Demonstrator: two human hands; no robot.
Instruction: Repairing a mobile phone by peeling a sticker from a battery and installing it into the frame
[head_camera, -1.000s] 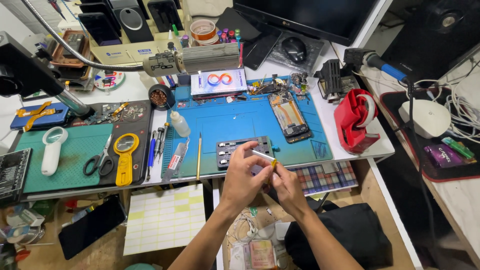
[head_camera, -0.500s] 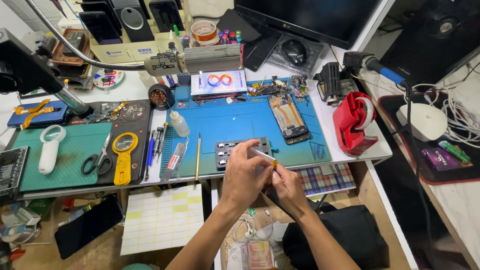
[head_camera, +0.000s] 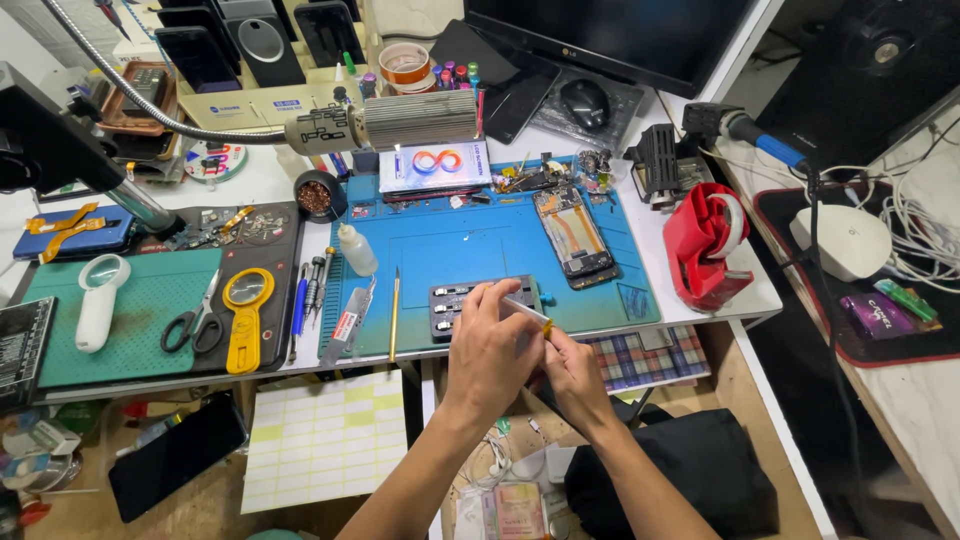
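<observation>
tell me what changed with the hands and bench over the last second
Almost nothing. Both hands, left hand and right hand, stay together at the blue mat's front edge, still pinching the thin tool. The opened phone, scissors and red tape dispenser lie as before.

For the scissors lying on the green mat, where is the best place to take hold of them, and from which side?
Take the scissors by the black finger loops, which lie toward the near edge of the green mat. Come from above on that side. The blades are closed and point away, toward the back of the bench, and the yellow magnifier lies close on their right.
</observation>
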